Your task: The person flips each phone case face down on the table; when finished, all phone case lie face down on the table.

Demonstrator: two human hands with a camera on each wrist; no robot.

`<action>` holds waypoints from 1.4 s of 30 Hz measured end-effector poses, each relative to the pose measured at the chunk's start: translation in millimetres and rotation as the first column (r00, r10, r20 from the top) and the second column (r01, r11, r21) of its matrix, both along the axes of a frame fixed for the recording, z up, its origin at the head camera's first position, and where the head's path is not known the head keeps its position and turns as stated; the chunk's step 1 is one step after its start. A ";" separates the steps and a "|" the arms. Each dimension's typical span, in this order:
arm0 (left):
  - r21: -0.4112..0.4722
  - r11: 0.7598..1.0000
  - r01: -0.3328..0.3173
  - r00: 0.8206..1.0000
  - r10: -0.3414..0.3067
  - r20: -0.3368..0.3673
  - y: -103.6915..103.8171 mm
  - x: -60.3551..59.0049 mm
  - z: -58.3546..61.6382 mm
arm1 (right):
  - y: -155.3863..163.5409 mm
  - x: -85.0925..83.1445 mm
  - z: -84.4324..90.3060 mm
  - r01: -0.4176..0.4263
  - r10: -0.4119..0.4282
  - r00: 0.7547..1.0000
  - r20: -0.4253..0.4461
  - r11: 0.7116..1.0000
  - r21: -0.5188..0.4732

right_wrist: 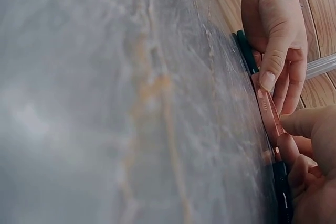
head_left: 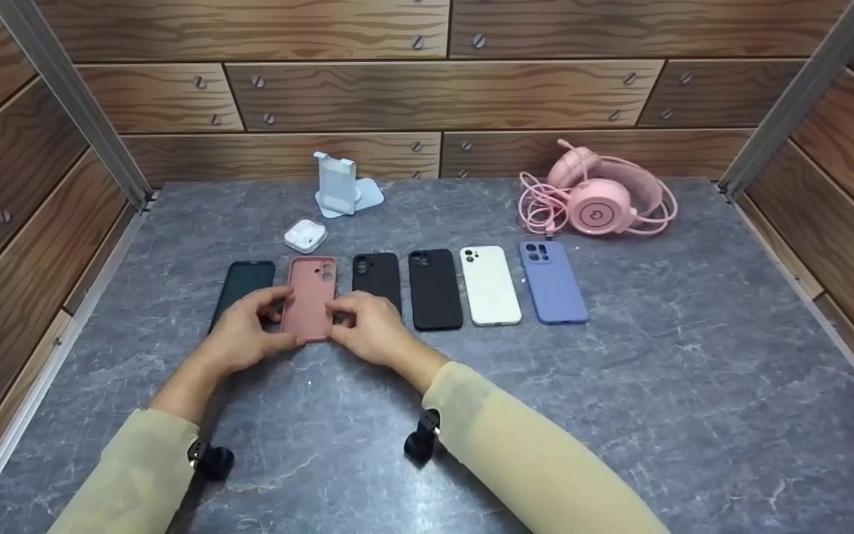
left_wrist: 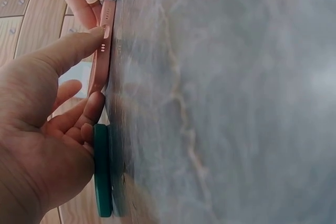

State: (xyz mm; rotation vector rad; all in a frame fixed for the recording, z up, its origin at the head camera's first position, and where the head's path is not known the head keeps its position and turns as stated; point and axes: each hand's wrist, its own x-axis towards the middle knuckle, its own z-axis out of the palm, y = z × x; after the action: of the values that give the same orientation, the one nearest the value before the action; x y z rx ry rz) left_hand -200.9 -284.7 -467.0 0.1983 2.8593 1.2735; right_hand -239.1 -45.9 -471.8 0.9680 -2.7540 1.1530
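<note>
A pink phone case [head_left: 310, 300] lies with its inside facing up, second from the left in a row of phone cases. My left hand [head_left: 243, 330] holds it by the left edge and near bottom corner, thumb low and fingers higher up. On the opposite edge my right hand [head_left: 371, 326] grips it with thumb and fingertips. In the left wrist view the left thumb presses the case's side wall [left_wrist: 102, 51]. Just left of it a dark green case [head_left: 245, 285] is partly covered by the left hand. The right hand overlaps a black case [head_left: 376, 271].
Farther right in the row are another black case [head_left: 436, 289], a white case [head_left: 491, 285] and a blue-violet case [head_left: 554, 285]. Behind stand a boxed pair of earphones [head_left: 306, 235], a light blue phone stand [head_left: 338, 185] and pink headphones [head_left: 601, 204] with a coiled cable.
</note>
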 end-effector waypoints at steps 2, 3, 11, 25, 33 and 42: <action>-0.002 1.000 0.000 1.000 0.000 -0.004 -0.6 0.9 -0.2 | -0.9 0.4 -0.7 -0.002 0.002 1.000 0.006 1.000 0.001; -0.002 1.000 0.000 1.000 0.000 -0.004 -0.9 1.4 -0.1 | -1.3 0.5 -1.1 -0.002 0.002 1.000 0.009 1.000 0.001; -0.001 1.000 0.008 0.999 -0.008 -0.031 1.0 0.8 3.1 | -0.9 0.1 -0.9 -0.007 0.007 1.000 0.023 1.000 -0.002; -0.005 1.000 0.023 0.998 -0.023 -0.052 4.7 1.3 10.4 | 0.9 -0.4 -0.2 -0.025 0.026 1.000 0.004 0.999 -0.031; -0.005 1.000 0.024 0.999 -0.024 -0.027 6.4 0.7 11.9 | 0.7 -1.1 -0.6 -0.029 0.029 1.000 0.005 0.999 -0.020; 0.005 1.000 0.011 0.999 -0.011 -0.030 7.4 0.6 14.6 | 0.6 -1.5 0.3 -0.031 0.031 1.000 0.004 0.999 -0.011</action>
State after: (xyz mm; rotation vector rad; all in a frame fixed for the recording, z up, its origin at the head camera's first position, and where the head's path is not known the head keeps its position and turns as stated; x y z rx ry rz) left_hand -200.3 -277.3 -452.4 0.2351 2.8752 1.2876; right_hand -240.7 -45.3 -471.6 1.0115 -2.7424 1.1739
